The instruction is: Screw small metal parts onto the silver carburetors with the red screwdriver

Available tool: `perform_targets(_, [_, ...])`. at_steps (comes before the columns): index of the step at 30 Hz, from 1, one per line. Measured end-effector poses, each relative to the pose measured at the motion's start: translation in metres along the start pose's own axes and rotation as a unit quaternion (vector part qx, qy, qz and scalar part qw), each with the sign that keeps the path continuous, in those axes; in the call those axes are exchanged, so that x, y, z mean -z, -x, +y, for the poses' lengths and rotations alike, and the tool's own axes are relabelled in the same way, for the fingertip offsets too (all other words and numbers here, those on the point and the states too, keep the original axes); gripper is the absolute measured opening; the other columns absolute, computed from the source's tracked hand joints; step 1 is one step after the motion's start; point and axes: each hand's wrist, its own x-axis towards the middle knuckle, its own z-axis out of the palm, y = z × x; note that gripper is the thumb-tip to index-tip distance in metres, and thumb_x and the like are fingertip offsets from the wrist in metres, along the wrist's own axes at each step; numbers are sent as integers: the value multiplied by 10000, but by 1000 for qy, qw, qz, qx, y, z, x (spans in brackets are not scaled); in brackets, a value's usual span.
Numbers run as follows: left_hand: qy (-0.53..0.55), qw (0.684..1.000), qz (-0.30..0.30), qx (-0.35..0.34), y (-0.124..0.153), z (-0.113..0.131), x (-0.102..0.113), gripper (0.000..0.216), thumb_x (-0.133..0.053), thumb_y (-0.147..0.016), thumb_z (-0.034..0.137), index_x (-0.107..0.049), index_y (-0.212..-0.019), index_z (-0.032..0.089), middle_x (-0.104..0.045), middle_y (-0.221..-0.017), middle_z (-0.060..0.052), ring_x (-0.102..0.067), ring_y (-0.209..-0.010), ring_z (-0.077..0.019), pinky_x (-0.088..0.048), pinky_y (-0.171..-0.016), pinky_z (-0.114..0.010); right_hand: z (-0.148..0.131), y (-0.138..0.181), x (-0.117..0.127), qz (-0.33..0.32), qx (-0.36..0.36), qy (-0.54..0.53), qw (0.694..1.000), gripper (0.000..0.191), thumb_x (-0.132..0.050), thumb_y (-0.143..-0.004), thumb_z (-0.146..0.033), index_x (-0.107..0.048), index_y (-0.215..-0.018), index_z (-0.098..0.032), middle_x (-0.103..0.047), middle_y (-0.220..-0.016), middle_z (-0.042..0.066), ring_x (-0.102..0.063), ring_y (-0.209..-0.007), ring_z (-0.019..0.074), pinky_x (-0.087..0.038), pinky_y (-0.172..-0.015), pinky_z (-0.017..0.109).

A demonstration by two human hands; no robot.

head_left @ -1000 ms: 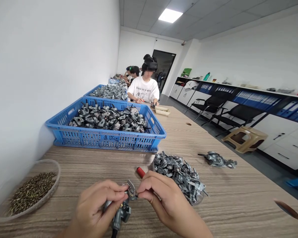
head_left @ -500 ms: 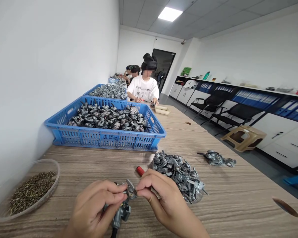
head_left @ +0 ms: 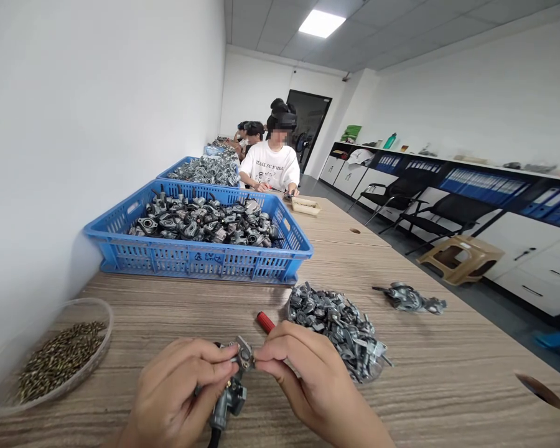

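My left hand [head_left: 182,389] is closed, its thumb and fingertips pinching a small grey metal part [head_left: 245,353] with a flat lever sticking up. Just below lies a carburetor [head_left: 228,401] with a black tube end, partly covered by the left hand; whether it is joined to the small part I cannot tell. My right hand [head_left: 308,373] is pinched shut against the part's right side, and what sits between those fingertips is hidden. Behind the right hand, a red-handled tool [head_left: 265,322] rests on the table. A heap of small grey metal parts [head_left: 336,326] fills a clear bowl beside it.
A clear tub [head_left: 60,358] of brass-coloured screws stands at the left. Beyond my hands sits a blue crate [head_left: 205,261] full of carburetors. Another carburetor [head_left: 409,297] lies on the right. Across the table, a co-worker [head_left: 271,165] sits near a cream tray [head_left: 306,207].
Both hands keep nearly the same pinch; the right fingertips have shifted very slightly left against the small part. The view has tilted a little.
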Motion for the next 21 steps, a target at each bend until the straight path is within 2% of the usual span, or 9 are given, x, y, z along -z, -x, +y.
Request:
perform_targets(3, [-7,1000,-4,-12,-2,1,2,235,-727,-937,-20,-760,-1020,197,-878,-970,-56,-846,-835,-178,-657,-760,-258,1,1,-1,6,15,14,1000,52,-630,-1108,-173,-674,-1107,-202,-710,-902,45,-649,-809,182,-568,-766,306])
perform_targets(7, [-38,997,-21,-65,-5,4,6,307,-699,-903,-63,-783,-1066,184,-894,-1014,-76,-849,-829,-177,-669,-769,-263,-1,2,-1,5,18,21,1000,73,-613,-1112,-159,-663,-1078,-201,-714,-909,47,-641,-797,177,-562,-757,305])
perform_targets(9, [-48,997,-21,-60,-5,5,7,327,-697,-903,-59,-783,-1090,195,-897,-1019,-71,-855,-841,-181,-678,-769,-261,-3,1,0,2,13,24,1000,63,-629,-1106,-167,-675,-1085,-205,-721,-911,45,-652,-799,180,-565,-743,304])
perform_targets(11, [-45,998,-19,-39,-2,4,7,322,-705,-913,-42,-777,-1098,211,-897,-1012,-61,-862,-862,-189,-686,-774,-262,-4,1,1,-1,10,23,1000,61,-654,-1093,-171,-697,-1117,-207,-728,-911,46,-671,-807,185,-583,-750,309])
perform_targets(14, [-29,1000,-9,-6,3,2,6,287,-732,-924,-18,-778,-1069,225,-891,-1000,-57,-870,-878,-203,-692,-773,-263,-4,0,2,-3,10,4,1000,165,-670,-1066,-128,-719,-1203,-206,-751,-963,57,-710,-860,191,-623,-833,332])
perform_targets(18, [6,998,1,65,7,-1,3,223,-756,-948,33,-787,-1029,238,-878,-988,-52,-879,-919,-222,-704,-789,-263,-1,-1,0,4,14,-17,1000,310,-700,-1038,-103,-725,-1322,-224,-782,-1094,68,-754,-981,192,-644,-945,342])
perform_targets(21, [50,991,13,120,7,-1,0,194,-754,-962,57,-791,-980,247,-864,-961,-27,-880,-915,-208,-703,-802,-243,3,0,-3,14,7,-45,999,320,-721,-1033,-113,-736,-1325,-243,-788,-1123,62,-767,-1023,186,-646,-990,339])
